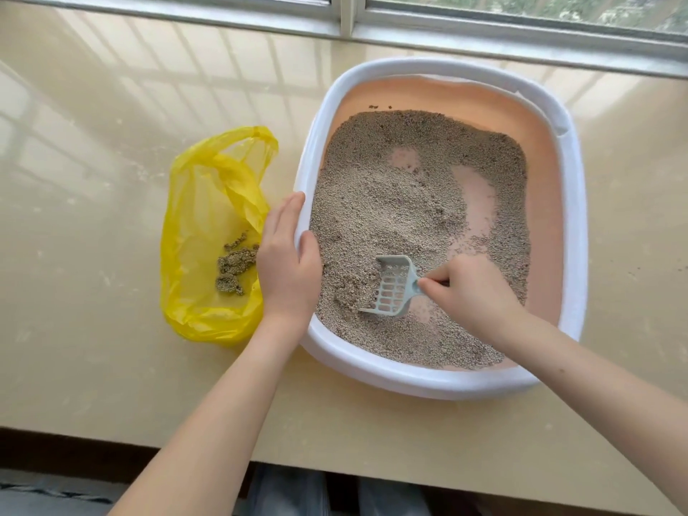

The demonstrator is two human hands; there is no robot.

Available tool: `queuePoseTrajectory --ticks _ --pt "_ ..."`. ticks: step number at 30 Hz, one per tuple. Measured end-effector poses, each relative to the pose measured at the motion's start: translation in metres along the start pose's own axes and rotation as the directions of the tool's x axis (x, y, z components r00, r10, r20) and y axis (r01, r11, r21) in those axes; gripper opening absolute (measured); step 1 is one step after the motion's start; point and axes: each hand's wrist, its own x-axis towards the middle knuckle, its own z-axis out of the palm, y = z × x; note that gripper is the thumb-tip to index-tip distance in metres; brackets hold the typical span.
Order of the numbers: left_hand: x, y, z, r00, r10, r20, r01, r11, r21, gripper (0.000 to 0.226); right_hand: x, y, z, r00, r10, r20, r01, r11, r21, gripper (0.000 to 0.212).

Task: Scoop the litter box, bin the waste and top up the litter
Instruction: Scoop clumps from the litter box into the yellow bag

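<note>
Item 1, writing: no brand, label or lettering can be read on anything here

Item 2, my right hand (471, 292): fingers curled tight round the handle of the scoop (391, 286), at about 5 o'clock inside the litter box (569, 225). The pale slotted scoop points toward 9 o'clock, its front edge sunk in the litter (372, 202). Forearm enters from 4 o'clock

Item 3, my left hand (288, 258): thumb hooked over the white rim at 9 o'clock, fingers laid nearly straight along the outside of it. Forearm comes up from 7 o'clock

Item 4, litter box: white rim, peach inside, on the beige table (93, 180); grey-beige litter with bare patches of floor toward 3 o'clock

Item 5, yellow bag (208, 202): just beside the box at 9 o'clock, lying open, with a dark clump of waste (234, 266) inside

Item 6, window frame (346, 16): at 12 o'clock
</note>
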Motion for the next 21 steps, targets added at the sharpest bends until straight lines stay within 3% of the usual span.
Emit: queuePoseTrajectory --ticks 3,5,9,12,14,21 --pt "0.0 -0.001 -0.001 1.0 -0.006 0.0 0.006 1.0 -0.001 0.044 0.001 -0.011 0.02 1.0 -0.016 0.009 0.014 0.982 0.188 0.042" --pt "0.0 -0.001 0.0 1.0 -0.003 0.0 0.003 1.0 -0.001 0.045 0.004 -0.022 0.031 0.999 -0.042 -0.014 0.044 0.975 0.216 0.04" --pt "0.001 -0.002 0.0 1.0 0.004 -0.007 -0.004 1.0 -0.008 0.045 0.021 -0.024 0.029 0.997 -0.048 0.057 0.037 0.984 0.173 0.031" --pt "0.001 -0.003 0.0 1.0 -0.003 -0.005 0.003 1.0 -0.013 0.045 0.028 -0.029 0.029 0.982 -0.061 0.181 0.086 0.988 -0.132 0.028" --pt "0.0 -0.003 0.0 1.0 0.001 -0.005 -0.001 1.0 -0.019 0.045 0.032 -0.038 0.031 0.99 -0.05 0.132 0.076 0.977 -0.2 0.017" --pt "0.0 -0.004 0.0 1.0 -0.015 0.015 0.016 0.999 -0.038 0.045 0.02 -0.024 0.039 0.995 0.029 0.098 -0.03 0.999 0.012 0.032"
